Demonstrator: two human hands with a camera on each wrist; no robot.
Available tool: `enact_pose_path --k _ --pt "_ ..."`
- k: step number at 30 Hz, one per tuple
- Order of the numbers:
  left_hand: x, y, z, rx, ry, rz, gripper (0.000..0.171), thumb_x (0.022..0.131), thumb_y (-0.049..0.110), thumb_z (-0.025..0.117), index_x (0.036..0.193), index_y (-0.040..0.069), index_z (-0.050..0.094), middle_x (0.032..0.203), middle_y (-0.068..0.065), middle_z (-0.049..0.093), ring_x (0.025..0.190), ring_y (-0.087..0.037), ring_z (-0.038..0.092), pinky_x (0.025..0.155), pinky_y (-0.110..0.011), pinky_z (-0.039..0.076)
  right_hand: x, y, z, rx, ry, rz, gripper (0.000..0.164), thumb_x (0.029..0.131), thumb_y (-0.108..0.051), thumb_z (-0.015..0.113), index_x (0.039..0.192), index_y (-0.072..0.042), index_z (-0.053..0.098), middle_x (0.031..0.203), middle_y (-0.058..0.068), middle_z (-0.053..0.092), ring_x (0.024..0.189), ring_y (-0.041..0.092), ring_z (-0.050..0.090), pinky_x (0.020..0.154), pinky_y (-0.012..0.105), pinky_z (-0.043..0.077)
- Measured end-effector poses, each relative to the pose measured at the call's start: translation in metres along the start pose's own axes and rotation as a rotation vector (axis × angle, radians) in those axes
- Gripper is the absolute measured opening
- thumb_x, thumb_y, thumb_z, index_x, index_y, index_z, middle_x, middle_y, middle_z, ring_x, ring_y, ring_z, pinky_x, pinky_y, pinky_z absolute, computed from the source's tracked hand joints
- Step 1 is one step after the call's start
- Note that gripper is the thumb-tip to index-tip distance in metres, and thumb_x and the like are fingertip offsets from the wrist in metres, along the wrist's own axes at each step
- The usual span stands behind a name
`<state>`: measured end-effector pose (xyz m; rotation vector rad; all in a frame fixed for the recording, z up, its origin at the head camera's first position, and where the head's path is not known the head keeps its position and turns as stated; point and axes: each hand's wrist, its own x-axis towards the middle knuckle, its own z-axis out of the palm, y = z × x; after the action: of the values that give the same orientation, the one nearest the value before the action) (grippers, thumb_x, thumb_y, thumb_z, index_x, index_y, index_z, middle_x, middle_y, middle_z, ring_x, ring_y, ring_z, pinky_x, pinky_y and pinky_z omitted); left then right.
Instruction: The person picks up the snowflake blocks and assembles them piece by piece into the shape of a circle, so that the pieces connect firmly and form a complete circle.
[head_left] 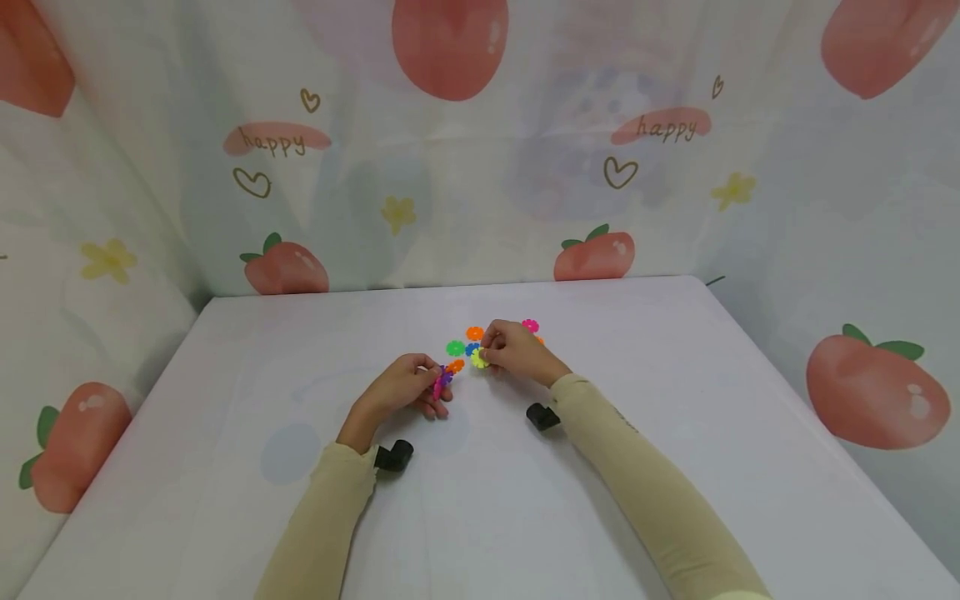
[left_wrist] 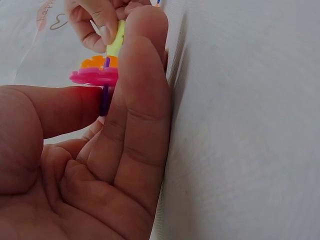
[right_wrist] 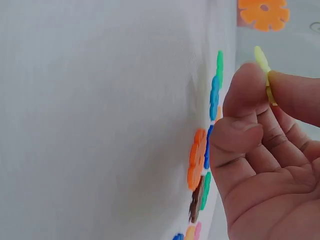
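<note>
My left hand (head_left: 401, 385) pinches a purple flower-shaped plastic disc (left_wrist: 104, 95) between thumb and fingers. Slotted onto it are a pink disc (left_wrist: 87, 76) and an orange disc (left_wrist: 91, 62), making a small joined cluster. My right hand (head_left: 519, 352) pinches a yellow disc (right_wrist: 261, 57) by its edge between thumb and forefinger. In the left wrist view, the yellow disc stands right by the orange and purple ones; my left fingers hide part of this spot. The other right fingers curl loosely below it.
Loose flower discs lie on the white table (head_left: 465, 517) around my right hand: green (head_left: 455, 348), orange (head_left: 475, 333), blue (head_left: 472, 348) and pink (head_left: 530, 326). The right wrist view shows several more, including a brown disc (right_wrist: 195, 202). A printed curtain (head_left: 480, 183) hangs behind.
</note>
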<state>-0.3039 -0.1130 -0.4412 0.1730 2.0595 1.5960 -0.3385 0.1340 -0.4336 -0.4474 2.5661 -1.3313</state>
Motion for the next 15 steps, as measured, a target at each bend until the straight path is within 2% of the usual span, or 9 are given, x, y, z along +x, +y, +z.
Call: enact_pose_path --k 5,15 --pt "-0.0004 0.0011 0.0005 0.006 -0.006 0.004 0.018 0.116 0.013 0.046 0.12 -0.003 0.054 0.098 -0.015 0.077 0.076 -0.025 0.078 0.069 -0.03 0.062 -0.0015 -0.0034 0.0014 0.132 -0.004 0.013 0.012 0.103 -0.005 0.07 0.107 0.002 0.062 0.088 0.011 0.071 0.071 0.02 0.067 0.068 0.027 0.054" --pt "0.0004 0.0007 0.002 0.005 -0.002 0.006 0.017 0.116 0.012 0.046 0.118 -0.003 0.054 0.097 -0.016 0.076 0.076 -0.025 0.078 0.069 -0.031 0.062 -0.0018 -0.0082 0.0093 0.165 -0.011 0.059 0.014 0.104 -0.008 0.069 0.111 0.002 0.063 0.089 0.011 0.07 0.072 0.02 0.068 0.071 0.027 0.056"
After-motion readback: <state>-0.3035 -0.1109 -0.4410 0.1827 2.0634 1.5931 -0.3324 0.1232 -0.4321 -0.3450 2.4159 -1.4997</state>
